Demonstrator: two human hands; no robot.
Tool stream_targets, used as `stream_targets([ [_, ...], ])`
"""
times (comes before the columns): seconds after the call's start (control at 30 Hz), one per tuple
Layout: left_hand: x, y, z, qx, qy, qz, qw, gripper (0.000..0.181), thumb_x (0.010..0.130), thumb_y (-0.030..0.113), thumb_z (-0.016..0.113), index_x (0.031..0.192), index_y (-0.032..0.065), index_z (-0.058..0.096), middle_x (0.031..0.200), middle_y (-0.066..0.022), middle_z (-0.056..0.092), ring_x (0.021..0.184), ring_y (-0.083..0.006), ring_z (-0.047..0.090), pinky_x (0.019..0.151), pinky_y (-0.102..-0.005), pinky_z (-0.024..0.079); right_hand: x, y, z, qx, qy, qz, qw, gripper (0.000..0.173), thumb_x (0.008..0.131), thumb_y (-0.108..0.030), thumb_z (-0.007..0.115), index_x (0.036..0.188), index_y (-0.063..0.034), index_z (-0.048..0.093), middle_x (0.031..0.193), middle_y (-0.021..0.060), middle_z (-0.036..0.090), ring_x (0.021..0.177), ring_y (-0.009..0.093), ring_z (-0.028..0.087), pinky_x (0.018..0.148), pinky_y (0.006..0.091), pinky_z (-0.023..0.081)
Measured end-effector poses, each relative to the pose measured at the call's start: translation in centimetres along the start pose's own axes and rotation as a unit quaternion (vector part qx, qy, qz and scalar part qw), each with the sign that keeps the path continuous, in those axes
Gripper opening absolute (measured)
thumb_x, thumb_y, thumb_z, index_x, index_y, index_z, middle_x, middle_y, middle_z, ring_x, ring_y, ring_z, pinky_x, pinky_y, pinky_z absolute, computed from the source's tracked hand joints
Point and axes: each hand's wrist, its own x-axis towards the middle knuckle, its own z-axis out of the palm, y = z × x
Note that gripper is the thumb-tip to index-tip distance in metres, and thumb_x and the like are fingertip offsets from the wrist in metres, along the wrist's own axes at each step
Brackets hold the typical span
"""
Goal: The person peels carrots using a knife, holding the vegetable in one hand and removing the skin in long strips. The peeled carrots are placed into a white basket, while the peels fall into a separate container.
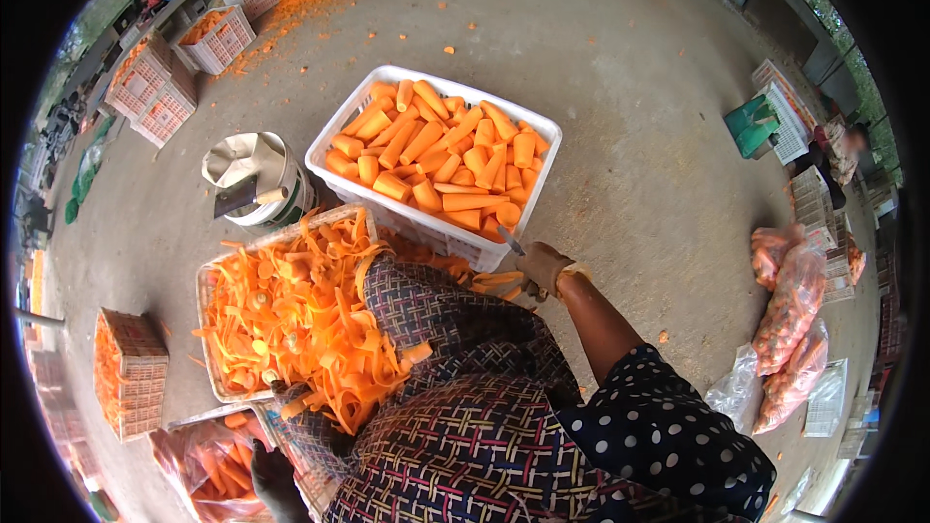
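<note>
My right hand [543, 269], in a brown work glove, grips a small metal-bladed tool [511, 240], its tip near the corner of a white plastic crate [436, 214]. Peeled orange carrots [443, 145], many with cut ends, fill that crate. My left hand [276, 479], in a dark glove, reaches down beside a clear plastic bag [178, 457] of carrots [229, 472]; its fingers are partly hidden. Between my hands, a crate [205, 334] is heaped with carrot peelings [305, 312], which spill onto my patterned apron [465, 443].
A cleaver [243, 196] lies across a white bucket [290, 196] holding a pale sack. Crates of orange pieces [149, 87] stand at left, another crate [138, 378] nearer. Bagged carrots [792, 312] lie at right, where another person [835, 152] sits among crates.
</note>
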Motion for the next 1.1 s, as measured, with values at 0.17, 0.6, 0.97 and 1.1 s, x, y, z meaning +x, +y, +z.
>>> stream_targets([
  [0.17, 0.9, -1.9, -2.4, 0.034, -0.087, 0.049, 0.994, 0.05, 0.088, -0.005, 0.051, 0.137, 0.0001, 0.044, 0.081, 0.0049, 0.049, 0.067, -0.0048, 0.043, 0.055, -0.0178, 0.036, -1.5, -0.6, -1.7, -0.027, 0.042, -0.031, 0.998, 0.031, 0.093, -0.018, 0.044, 0.102, 0.01, 0.052, 0.074, 0.0197, 0.061, 0.054, 0.025, 0.057, 0.047, 0.038, 0.046],
  [0.6, -1.9, -2.4, -2.7, 0.093, 0.023, 0.06, 0.994, 0.041, 0.091, 0.001, 0.057, 0.131, 0.0015, 0.051, 0.087, 0.004, 0.057, 0.067, -0.0031, 0.047, 0.055, -0.0182, 0.038, 12.9, -6.3, 6.8, -0.81, 0.147, -0.31, 0.476, 0.021, 0.085, -0.021, 0.061, 0.093, -0.0042, 0.071, 0.08, 0.0124, 0.069, 0.073, 0.026, 0.068, 0.059, 0.0346, 0.054],
  [0.97, -2.1, -3.3, -4.4, 0.057, 0.051, 0.005, 0.997, 0.053, 0.085, -0.009, 0.056, 0.136, 0.0045, 0.047, 0.08, 0.0054, 0.048, 0.063, -0.0045, 0.043, 0.053, -0.0177, 0.037, 15.7, -14.0, 5.8, -0.925, -0.08, -0.159, 0.336, 0.032, 0.089, -0.028, 0.061, 0.109, -0.003, 0.067, 0.086, 0.0138, 0.068, 0.06, 0.023, 0.06, 0.058, 0.0384, 0.053],
  [1.1, 0.7, -4.4, -4.1, 0.096, 0.022, 0.011, 0.995, 0.057, 0.083, -0.009, 0.059, 0.137, 0.0046, 0.046, 0.078, 0.0051, 0.05, 0.063, -0.0041, 0.045, 0.052, -0.018, 0.037, 19.1, -12.6, 4.1, -0.918, -0.07, -0.17, 0.353, 0.027, 0.091, -0.025, 0.055, 0.104, -0.0018, 0.062, 0.078, 0.0137, 0.064, 0.056, 0.022, 0.057, 0.056, 0.0374, 0.051],
])
